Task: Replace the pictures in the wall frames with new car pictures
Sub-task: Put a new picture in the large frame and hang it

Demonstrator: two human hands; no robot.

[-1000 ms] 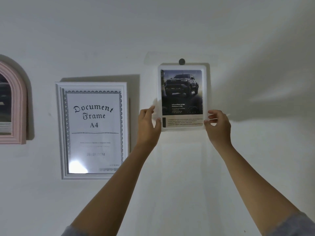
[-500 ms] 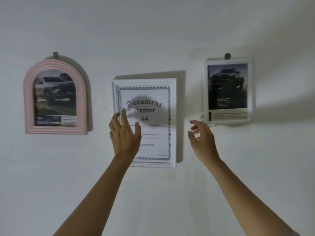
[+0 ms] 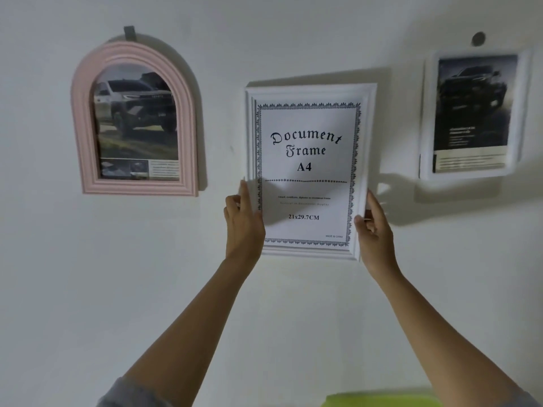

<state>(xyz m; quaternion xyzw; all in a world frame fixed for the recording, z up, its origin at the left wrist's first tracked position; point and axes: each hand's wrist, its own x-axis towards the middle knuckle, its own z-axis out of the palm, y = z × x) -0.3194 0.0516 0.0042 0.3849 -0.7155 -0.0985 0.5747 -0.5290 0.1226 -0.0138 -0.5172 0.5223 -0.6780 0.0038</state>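
View from head height, looking at a pale wall [image 3: 293, 39] w/ three frames in a row.

Ctr: a white frame [image 3: 310, 90], upright, rectangular, w/ moulded edges. It holds the stock insert sheet [image 3: 305, 171], not a car pic. The sheet reads "Document Frame A4" and "21x29.7CM" inside a dark ornamental border. Both hands are on this frame, arms reaching up from the btm of the view.

The left hand [image 3: 244, 221] grips the lower left edge, back of hand toward the camera, one finger lying up along the edge. The right hand [image 3: 374, 230] grips the lower right edge, thumb on the front and fingers wrapped behind. Can't tell whether the frame hangs on the wall or is held just off it. It throws a shadow up and to the right.

Left: a pink arched frame [image 3: 80, 127] hanging from a grey tab [image 3: 129, 33]. It shows a light pickup photo [image 3: 136, 124] w/ a text strip along the btm.

Right: a smaller white frame w/ rounded corners [image 3: 521, 113], under a round grey hook [image 3: 478, 39]. It shows a dark pickup pic [image 3: 473, 104] w/ small text below, somewhat blurred.

Grey sleeves [image 3: 129, 392] show at the lower corners. A yellow-green object [image 3: 379, 400] peeks in at the btm edge; what it is, unclear.
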